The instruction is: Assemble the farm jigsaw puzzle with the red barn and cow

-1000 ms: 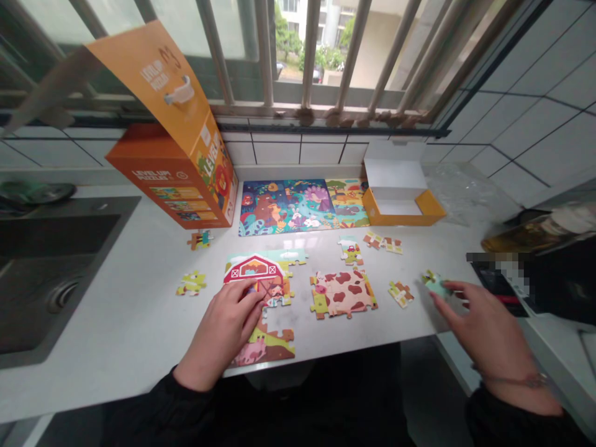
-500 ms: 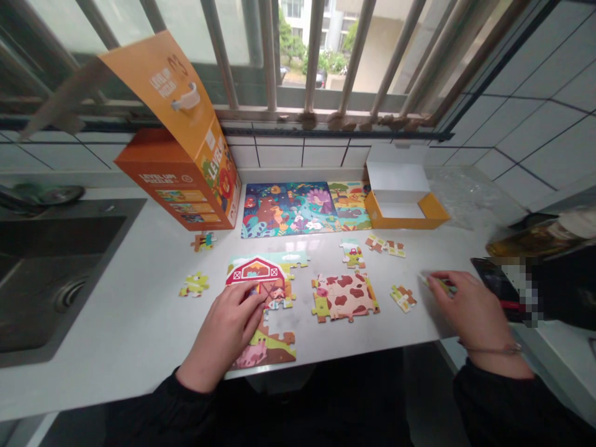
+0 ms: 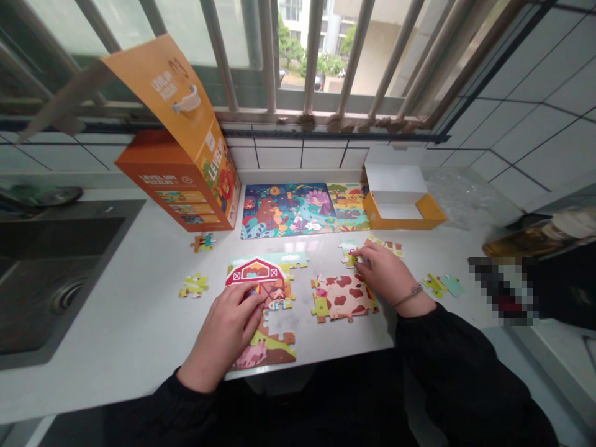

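Note:
My left hand [image 3: 226,332] lies flat on a partly built farm puzzle with a red barn [image 3: 255,271], near the counter's front edge. My right hand [image 3: 387,273] reaches over a joined cow section [image 3: 342,297], and its fingertips pinch a small loose puzzle piece [image 3: 350,254] just behind that section. Two joined pieces [image 3: 442,285] lie on the counter to the right of my right wrist.
A finished colourful puzzle [image 3: 298,208] lies by the tiled wall. Beside it stand an open orange puzzle box [image 3: 177,186] and a small open yellow box [image 3: 403,214]. Loose pieces [image 3: 194,284] lie on the left, and a sink [image 3: 51,248] sits at the far left.
My right hand left two pieces at the right of the counter and swung left to the loose piece behind the cow section. My left hand stayed on the barn puzzle.

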`<state>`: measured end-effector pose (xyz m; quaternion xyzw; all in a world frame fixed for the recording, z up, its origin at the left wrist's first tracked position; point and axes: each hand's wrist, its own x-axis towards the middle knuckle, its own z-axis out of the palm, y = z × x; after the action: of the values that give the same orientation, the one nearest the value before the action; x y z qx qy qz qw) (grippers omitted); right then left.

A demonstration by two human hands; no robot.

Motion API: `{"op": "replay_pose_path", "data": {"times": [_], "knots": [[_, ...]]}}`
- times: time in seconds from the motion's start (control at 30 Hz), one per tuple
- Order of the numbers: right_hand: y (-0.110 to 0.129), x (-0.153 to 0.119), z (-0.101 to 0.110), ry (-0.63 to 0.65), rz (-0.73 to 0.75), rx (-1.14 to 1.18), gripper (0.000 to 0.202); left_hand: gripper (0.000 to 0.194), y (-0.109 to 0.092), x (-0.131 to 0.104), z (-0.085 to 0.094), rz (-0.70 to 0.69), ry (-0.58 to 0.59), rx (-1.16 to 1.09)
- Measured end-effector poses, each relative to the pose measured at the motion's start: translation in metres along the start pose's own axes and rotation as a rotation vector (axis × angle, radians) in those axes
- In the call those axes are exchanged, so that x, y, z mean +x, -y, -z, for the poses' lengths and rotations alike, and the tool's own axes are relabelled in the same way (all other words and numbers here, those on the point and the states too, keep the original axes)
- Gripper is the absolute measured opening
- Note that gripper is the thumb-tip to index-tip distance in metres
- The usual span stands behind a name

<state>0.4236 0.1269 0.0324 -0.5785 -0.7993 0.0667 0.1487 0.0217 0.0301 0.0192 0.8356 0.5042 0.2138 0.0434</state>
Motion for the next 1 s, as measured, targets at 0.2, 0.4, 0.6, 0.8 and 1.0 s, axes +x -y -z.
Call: {"op": "replay_pose_path", "data": {"times": [0.2, 0.4, 0.6, 0.8, 1.0], "knots": [[-0.003, 0.0, -0.002, 0.04, -0.018, 0.029, 0.027, 0.023, 0.002, 0.0, -0.001, 0.008, 0.012, -0.014], [-0.008, 0.005, 0.002, 0.054, -0.017, 0.046, 0.032, 0.027, -0.013, 0.006, 0.004, 0.006, 0.033, 0.019], [-0.016, 0.004, 0.002, 0.066, 0.005, 0.032, 0.031, 0.033, -0.087, 0.02, -0.012, -0.186, 0.128, 0.002], [-0.018, 0.001, 0.0, 0.075, 0.017, 0.033, 0.03, 0.051, -0.151, 0.064, -0.058, -0.36, 0.281, 0.026], [-0.019, 0.001, -0.001, 0.066, 0.025, 0.05, 0.028, 0.048, -0.157, 0.097, -0.085, -0.352, 0.27, 0.049]]}}
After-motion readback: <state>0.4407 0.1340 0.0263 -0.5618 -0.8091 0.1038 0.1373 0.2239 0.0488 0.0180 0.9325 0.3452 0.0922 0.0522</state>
